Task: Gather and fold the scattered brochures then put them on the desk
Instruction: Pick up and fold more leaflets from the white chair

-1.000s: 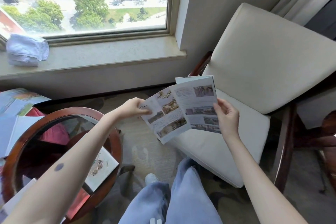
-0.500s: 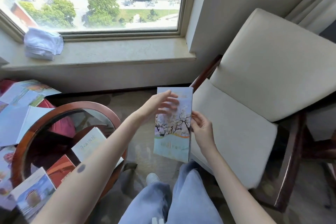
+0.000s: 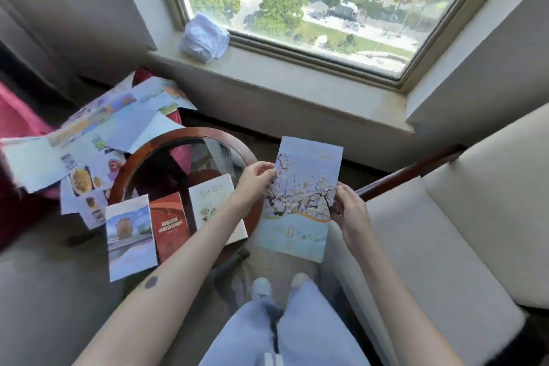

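Note:
A folded brochure (image 3: 300,202) with a blossoming tree on its cover is held upright in front of me. My left hand (image 3: 255,181) pinches its left edge and my right hand (image 3: 347,211) grips its right edge. Three folded brochures lie side by side on the round glass table (image 3: 190,140): a blue one with a tower (image 3: 130,241), a red one (image 3: 169,226) and a white one (image 3: 211,199). Several unfolded brochures (image 3: 98,134) are spread out on the red seat at the left.
A cream cushioned armchair (image 3: 445,235) with a dark wooden arm stands at the right. A folded white towel (image 3: 205,38) rests on the stone window sill (image 3: 297,83). My legs and shoes (image 3: 261,288) are below, on the carpet.
The open brochure has been folded shut, cover outward. My view has swung left, bringing the table and the spread brochures into sight, and both hands have carried the folded brochure toward the table.

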Motion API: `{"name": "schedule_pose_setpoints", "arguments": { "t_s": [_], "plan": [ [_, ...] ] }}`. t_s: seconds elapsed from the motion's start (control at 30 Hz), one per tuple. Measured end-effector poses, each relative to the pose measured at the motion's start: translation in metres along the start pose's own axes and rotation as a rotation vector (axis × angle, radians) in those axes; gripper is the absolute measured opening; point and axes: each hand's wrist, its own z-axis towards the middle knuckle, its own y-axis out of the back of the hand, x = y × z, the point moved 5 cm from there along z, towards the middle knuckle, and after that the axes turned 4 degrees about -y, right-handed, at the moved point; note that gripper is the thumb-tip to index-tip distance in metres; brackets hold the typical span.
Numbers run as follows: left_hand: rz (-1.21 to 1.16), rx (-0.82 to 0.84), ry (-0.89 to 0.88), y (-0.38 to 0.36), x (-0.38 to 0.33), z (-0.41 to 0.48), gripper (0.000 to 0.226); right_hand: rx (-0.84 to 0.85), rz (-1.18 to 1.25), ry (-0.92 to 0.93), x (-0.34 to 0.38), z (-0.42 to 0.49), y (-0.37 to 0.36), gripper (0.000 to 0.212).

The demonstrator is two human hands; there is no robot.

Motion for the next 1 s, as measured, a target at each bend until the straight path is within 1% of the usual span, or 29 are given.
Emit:
{"name": "schedule_pose_setpoints", "arguments": {
  "t_s": [0.1,0.23,0.37,0.43,0.5,0.6,0.67,0.73,0.83,0.93,1.0],
  "plan": [
    [-0.032,-0.142,-0.01,0.037,-0.003,-0.004,0.018,0.151,-0.195,-0.004,0.001,0.009,-0.033,0.026],
    [-0.138,-0.37,0.047,0.087,0.012,-0.02,0.014,0.379,-0.458,-0.072,-0.014,0.011,-0.075,0.026],
    [-0.197,-0.595,0.061,0.138,0.038,-0.049,0.017,0.529,-0.601,-0.14,-0.041,0.008,-0.11,0.023],
    [-0.19,-0.659,0.078,0.159,0.055,-0.068,0.011,0.556,-0.677,-0.152,-0.055,0.005,-0.129,0.02],
    [-0.159,-0.703,0.117,0.179,0.076,-0.085,0.008,0.586,-0.753,-0.156,-0.073,0.0,-0.148,0.012],
    [-0.107,-0.748,0.217,0.209,0.111,-0.102,0.015,0.637,-0.857,-0.185,-0.102,-0.008,-0.18,0.014],
    [-0.086,-0.785,0.265,0.232,0.136,-0.11,0.016,0.673,-0.93,-0.175,-0.124,-0.011,-0.203,0.009],
    [-0.051,-0.797,0.276,0.256,0.158,-0.112,0.015,0.675,-1.014,-0.158,-0.145,-0.01,-0.226,0.006],
    [-0.029,-0.79,0.265,0.3,0.19,-0.103,0.015,0.627,-1.083,-0.099,-0.179,0.001,-0.267,0.006],
    [0.029,-0.742,0.291,0.348,0.228,-0.085,0.014,0.518,-1.131,-0.047,-0.214,0.007,-0.309,0.008],
    [0.091,-0.699,0.3,0.372,0.253,-0.067,0.011,0.451,-1.138,-0.075,-0.241,0.013,-0.33,0.008]
  ]
}}
